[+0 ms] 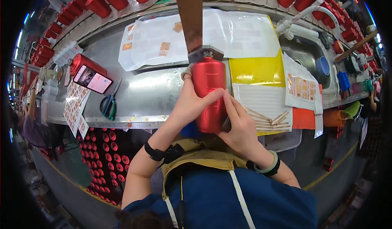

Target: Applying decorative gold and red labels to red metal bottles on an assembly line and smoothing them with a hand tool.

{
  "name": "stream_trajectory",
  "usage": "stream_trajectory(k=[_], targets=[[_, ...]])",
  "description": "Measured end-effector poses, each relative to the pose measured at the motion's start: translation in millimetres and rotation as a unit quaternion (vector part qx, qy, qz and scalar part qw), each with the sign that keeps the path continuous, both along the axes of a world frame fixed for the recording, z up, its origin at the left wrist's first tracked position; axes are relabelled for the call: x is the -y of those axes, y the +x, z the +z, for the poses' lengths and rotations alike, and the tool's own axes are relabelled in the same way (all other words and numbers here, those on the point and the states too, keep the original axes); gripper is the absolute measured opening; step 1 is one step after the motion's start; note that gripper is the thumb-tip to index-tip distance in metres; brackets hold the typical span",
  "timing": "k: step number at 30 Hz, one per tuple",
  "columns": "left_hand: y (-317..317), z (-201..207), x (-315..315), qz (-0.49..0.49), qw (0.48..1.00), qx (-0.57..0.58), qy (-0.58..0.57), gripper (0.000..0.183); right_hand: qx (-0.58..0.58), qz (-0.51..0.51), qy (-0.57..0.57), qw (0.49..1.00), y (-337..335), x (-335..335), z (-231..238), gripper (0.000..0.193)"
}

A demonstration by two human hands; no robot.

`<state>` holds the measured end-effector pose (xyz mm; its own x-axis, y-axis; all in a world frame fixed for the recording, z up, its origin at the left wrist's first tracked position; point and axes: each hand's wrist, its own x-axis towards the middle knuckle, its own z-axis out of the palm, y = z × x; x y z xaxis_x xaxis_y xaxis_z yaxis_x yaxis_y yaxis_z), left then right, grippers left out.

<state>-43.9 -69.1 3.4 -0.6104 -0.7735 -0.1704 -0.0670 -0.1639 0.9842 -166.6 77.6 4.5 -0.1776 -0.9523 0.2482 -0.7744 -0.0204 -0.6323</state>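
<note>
A shiny red metal bottle sits in front of me, its far end against a hexagonal plate on a brown bar. My left hand wraps round its left side, the thumb lying across the top surface. On the right, my right hand presses against the bottle's side, and its fingertips meet the left thumb on the red surface. Pale lines show on the bottle, too faint to make out. Whatever is under the fingertips is hidden.
Left on the metal bench lie scissors, a phone leaning on another red bottle, and sticker sheets. Right are a yellow sheet, brown strips on white backing and a sink. Red bottles line the back.
</note>
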Motion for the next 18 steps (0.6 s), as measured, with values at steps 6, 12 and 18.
stream_trajectory(k=[6, 12, 18], targets=[[0.9, -4.3, 4.5, -0.016, 0.999, -0.030, 0.033, 0.083, -0.017, 0.005, 0.030, 0.999, 1.1, 0.5, 6.4, 0.108], [19.8, -22.1, 25.7, 0.039, 0.998, -0.043, 0.001, 0.089, 0.014, 0.017, 0.046, 0.999, -2.3, -0.3, 10.9, 0.105], [45.5, -18.4, 103.7, 0.000, 0.868, 0.275, -0.414, 0.056, 0.055, 0.015, 0.066, 0.996, -1.0, -6.4, 9.5, 0.103]])
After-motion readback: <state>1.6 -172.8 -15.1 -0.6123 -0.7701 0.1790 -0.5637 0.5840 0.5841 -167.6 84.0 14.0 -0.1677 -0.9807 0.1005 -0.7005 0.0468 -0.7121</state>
